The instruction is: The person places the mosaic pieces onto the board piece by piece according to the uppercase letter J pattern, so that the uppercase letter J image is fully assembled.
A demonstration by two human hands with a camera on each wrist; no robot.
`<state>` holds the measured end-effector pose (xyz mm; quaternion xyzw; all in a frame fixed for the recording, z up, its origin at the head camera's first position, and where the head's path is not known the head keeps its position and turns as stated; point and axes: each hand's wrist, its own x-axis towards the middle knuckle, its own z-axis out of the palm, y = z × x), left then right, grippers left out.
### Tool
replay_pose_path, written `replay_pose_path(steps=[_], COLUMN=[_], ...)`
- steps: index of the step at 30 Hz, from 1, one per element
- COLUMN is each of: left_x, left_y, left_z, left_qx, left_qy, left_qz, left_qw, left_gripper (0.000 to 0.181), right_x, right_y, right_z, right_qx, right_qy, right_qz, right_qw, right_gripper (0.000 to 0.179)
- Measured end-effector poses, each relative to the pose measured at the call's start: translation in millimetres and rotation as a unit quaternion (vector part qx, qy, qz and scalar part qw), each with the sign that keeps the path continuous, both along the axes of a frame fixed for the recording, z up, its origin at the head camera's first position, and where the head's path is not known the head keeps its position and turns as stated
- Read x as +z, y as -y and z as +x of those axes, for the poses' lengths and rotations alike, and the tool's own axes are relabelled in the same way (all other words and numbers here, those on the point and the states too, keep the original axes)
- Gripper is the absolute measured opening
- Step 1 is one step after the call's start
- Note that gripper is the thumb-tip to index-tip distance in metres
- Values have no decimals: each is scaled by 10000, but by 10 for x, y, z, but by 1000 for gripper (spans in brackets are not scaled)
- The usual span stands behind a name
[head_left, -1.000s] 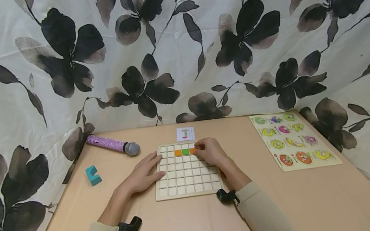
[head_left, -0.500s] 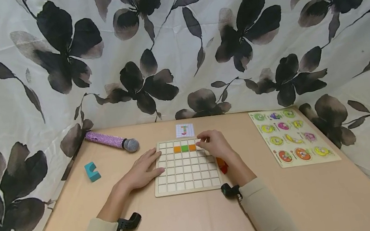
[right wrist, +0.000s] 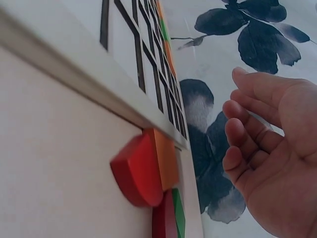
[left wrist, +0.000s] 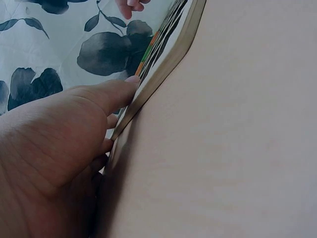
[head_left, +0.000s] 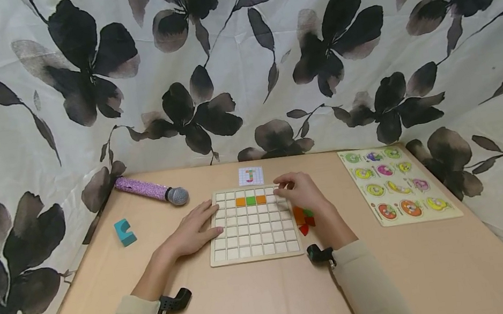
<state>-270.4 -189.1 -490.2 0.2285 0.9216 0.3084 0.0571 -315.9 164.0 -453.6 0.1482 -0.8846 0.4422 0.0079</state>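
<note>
A pale wooden grid board (head_left: pixel 254 238) lies on the table, with an orange, a green and another orange square (head_left: pixel 250 201) side by side in an upper row. My left hand (head_left: pixel 193 231) rests along the board's left edge, thumb and fingertips touching its rim in the left wrist view. Above the board's upper right corner hovers my right hand (head_left: pixel 303 192); in the right wrist view its fingers are loosely bent with nothing between them. Beside the board's right edge sit loose blocks: an orange block (right wrist: pixel 166 158), a red block (right wrist: pixel 138 171) with a curved side, and a green block (right wrist: pixel 179 213), partly hidden.
A small card (head_left: pixel 250 176) with a coloured J-shaped pattern lies behind the board. To the left are a purple glittery microphone (head_left: pixel 146 189) and a teal notched block (head_left: pixel 124 233). A fruit picture board (head_left: pixel 399 183) lies at the right, before a floral curtain (head_left: pixel 237 61).
My right hand has let go of the right orange square and drawn back to the right, uncovering the loose blocks. My left hand stays at the board's edge.
</note>
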Motion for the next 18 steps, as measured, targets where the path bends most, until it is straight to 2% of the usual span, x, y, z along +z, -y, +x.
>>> replay_pose_path(steps=[4,9,18], left_x=[-29,-25,-15], left_y=[9,6,4], left_z=[21,19,12], left_qx=[7,-7,-17], left_qy=[-27,-175,-179], left_qz=[0,-36,-66], left_qw=[10000,9998,9998], left_gripper=[75,73,73], right_x=[-19,-15,1], right_y=[-58,-127,-273], right_z=[5,-1,11], right_qx=[89,185,156], right_qy=[117,35,124], right_qz=[42,70,124], right_qw=[9999,9998,9997], right_gripper=[36,34,33])
